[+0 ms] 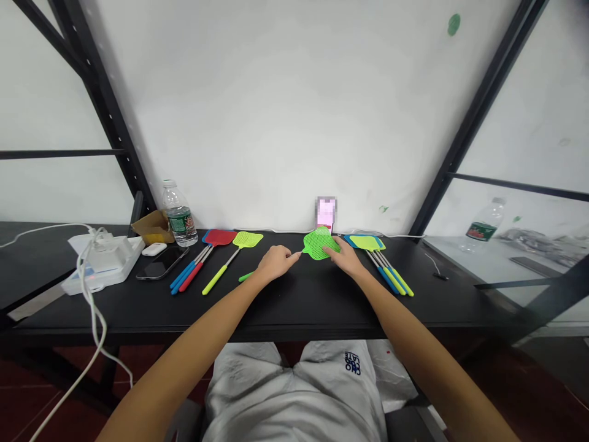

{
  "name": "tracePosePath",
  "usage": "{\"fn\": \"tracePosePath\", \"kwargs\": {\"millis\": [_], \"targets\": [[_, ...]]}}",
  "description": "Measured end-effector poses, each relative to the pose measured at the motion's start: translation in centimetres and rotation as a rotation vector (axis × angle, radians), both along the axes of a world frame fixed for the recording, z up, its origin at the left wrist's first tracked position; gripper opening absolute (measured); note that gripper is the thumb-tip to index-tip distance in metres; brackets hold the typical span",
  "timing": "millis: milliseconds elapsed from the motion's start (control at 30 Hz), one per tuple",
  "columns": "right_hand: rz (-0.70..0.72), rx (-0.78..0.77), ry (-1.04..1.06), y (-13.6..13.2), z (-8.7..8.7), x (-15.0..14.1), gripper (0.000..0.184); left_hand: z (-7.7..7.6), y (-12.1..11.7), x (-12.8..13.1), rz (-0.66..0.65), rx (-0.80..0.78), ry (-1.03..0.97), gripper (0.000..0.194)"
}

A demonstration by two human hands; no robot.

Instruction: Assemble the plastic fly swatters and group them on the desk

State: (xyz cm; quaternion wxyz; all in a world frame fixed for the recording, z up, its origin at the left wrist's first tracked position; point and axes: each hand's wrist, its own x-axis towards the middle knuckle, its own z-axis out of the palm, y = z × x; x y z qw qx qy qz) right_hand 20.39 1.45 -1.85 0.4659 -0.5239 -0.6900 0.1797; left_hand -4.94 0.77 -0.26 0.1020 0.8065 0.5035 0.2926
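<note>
Both hands are on one green fly swatter [316, 244] over the middle of the black table. My left hand [276, 263] is closed round its metal shaft, and the green grip end pokes out behind the wrist. At the swatter's perforated head, my right hand [343, 255] pinches the right edge, fingers lying over the mesh. Left of me lie a yellow-green fly swatter [247, 239], a red fly swatter [219, 237] and blue ones partly under it. On the right, several yellow-green and blue fly swatters [365, 242] lie stacked, handles toward me.
A phone [326, 212] leans on the wall behind the swatter. At the left are a water bottle [180, 215], a cardboard box [154, 227], a dark phone [162, 264], a white earphone case [154, 249] and a power strip [103, 270] with cables. A short cable [440, 276] lies right.
</note>
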Motion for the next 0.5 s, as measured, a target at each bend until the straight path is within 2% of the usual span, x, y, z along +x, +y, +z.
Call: {"fn": "tracePosePath", "kwargs": {"millis": [500], "targets": [[0.059,-0.063,0.100,-0.9,0.5,-0.5,0.058,0.4,-0.5,0.1,-0.004,0.023,0.000,0.060]]}}
